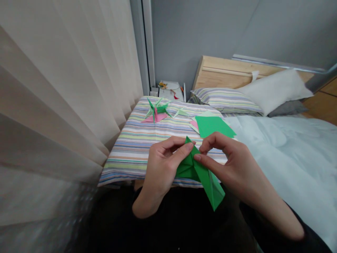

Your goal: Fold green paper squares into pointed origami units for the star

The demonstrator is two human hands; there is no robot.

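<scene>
A partly folded sheet of green origami paper is held between my two hands, above the near edge of a striped cloth. My left hand pinches its upper tip between thumb and fingers. With thumb and forefinger, my right hand grips the paper's right edge just below that tip. Creases run down the paper, and its lower point hangs free. Beyond my right hand lies a stack of square sheets, green on top with pink and pale green beneath. Folded paper pieces in green and pink sit farther left.
The striped cloth covers the surface before me. A pale green folded piece lies at its far side. A pleated curtain hangs at left; a bed with a light blue quilt and pillows stands at right.
</scene>
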